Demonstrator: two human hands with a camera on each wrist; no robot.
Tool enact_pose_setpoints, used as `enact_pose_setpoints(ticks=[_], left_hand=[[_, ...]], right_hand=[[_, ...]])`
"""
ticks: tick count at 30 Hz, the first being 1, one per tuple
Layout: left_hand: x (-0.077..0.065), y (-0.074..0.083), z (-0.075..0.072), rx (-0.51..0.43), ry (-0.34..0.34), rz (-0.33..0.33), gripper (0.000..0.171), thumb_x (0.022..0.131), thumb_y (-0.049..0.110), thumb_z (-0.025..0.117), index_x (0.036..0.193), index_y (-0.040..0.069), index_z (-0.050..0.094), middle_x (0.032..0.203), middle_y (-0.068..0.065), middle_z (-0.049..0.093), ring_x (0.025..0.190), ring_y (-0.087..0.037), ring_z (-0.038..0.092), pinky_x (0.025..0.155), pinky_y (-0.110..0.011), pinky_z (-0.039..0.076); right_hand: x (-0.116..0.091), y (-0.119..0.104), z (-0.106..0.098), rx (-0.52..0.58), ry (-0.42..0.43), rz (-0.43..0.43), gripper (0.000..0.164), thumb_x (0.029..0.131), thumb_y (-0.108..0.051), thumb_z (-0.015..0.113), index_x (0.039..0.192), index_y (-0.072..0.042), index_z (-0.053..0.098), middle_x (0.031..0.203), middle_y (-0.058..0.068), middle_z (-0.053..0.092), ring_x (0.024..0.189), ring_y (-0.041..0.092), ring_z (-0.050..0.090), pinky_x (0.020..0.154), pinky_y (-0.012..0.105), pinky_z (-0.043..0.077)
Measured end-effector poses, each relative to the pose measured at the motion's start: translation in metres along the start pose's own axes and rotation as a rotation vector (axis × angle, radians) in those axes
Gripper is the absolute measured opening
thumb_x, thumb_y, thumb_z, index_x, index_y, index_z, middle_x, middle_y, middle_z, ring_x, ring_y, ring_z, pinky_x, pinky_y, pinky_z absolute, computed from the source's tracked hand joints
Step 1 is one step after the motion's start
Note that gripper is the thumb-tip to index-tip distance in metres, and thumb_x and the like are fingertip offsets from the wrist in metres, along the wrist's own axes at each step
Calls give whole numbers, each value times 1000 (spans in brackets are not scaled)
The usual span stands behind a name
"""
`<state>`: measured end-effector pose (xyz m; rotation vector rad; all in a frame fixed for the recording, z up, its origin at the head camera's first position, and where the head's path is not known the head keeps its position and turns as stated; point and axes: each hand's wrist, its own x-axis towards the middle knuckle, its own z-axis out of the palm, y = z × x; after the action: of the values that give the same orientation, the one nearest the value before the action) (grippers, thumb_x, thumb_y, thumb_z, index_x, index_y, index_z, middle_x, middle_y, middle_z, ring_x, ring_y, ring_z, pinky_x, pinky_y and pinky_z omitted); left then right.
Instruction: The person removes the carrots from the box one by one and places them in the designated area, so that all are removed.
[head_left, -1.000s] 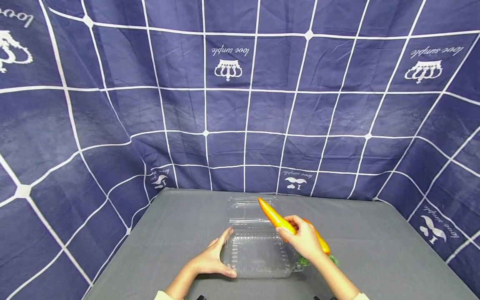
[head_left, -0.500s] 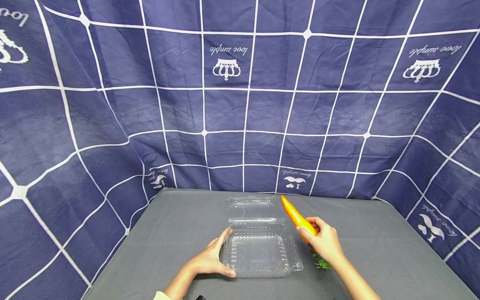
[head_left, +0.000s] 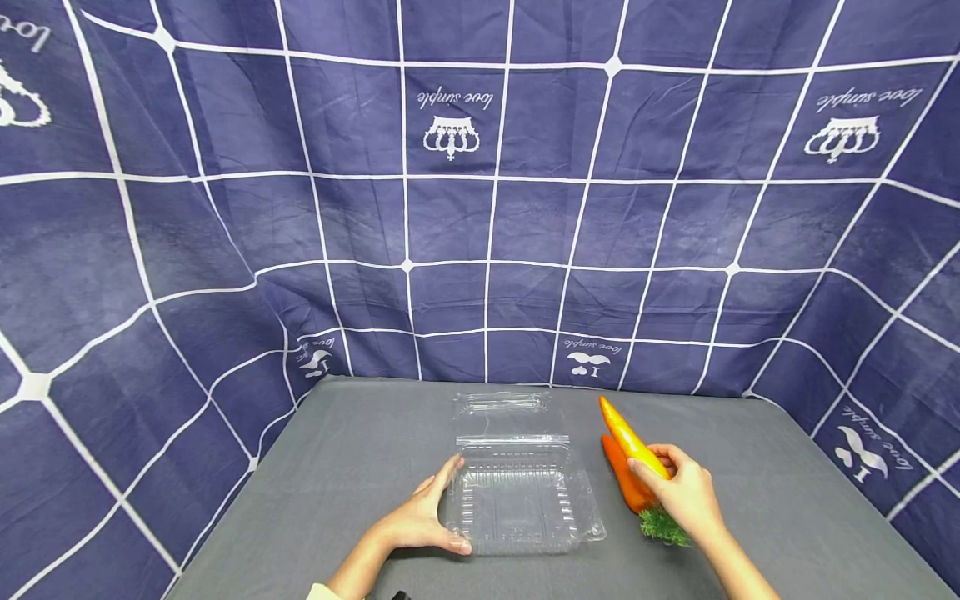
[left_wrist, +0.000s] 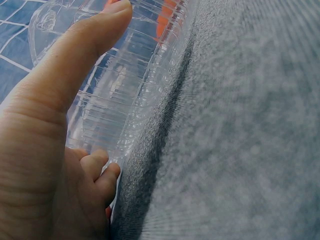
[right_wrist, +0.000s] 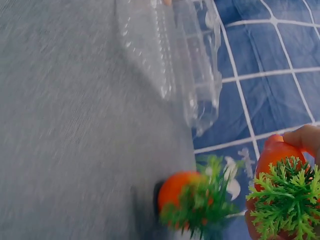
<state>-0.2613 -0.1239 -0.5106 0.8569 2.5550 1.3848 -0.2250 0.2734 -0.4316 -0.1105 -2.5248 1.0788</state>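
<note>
My left hand (head_left: pixel 420 518) holds a clear plastic clamshell container (head_left: pixel 517 504) along its left side, thumb at the front corner and fingers at the back. In the left wrist view, the thumb lies across the clear wall (left_wrist: pixel 110 102). The container's lid (head_left: pixel 502 412) is folded back. Right of it, my right hand (head_left: pixel 690 492) grips a toy carrot (head_left: pixel 628 437), yellow-orange on top, its tip pointing up and away. Its green leaves (right_wrist: pixel 290 197) show in the right wrist view. Partly beneath it lies a second, redder carrot (head_left: pixel 624 479) with green leaves (head_left: pixel 662 527).
A grey cloth (head_left: pixel 360 442) covers the table. Behind and at both sides hangs a blue curtain (head_left: pixel 360 225) with white grid lines. The container's right edge (head_left: pixel 588 508) lies close to the second carrot.
My right hand has moved right with the carrot, from over the container's right side to over the second carrot, more of which now shows. My left hand stays at the container.
</note>
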Motion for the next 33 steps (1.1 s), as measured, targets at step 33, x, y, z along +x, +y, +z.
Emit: enact_pose_setpoints(ticks=[33], left_hand=[[0, 3, -1, -4, -6, -12, 129, 57, 35, 93, 155, 5, 15, 156, -12, 31, 135, -37, 29, 107, -60, 23]], right_hand=[[6, 71, -41, -177, -2, 127, 56, 85, -44, 72, 111, 5, 65, 86, 10, 68, 71, 16, 57, 60, 30, 41]])
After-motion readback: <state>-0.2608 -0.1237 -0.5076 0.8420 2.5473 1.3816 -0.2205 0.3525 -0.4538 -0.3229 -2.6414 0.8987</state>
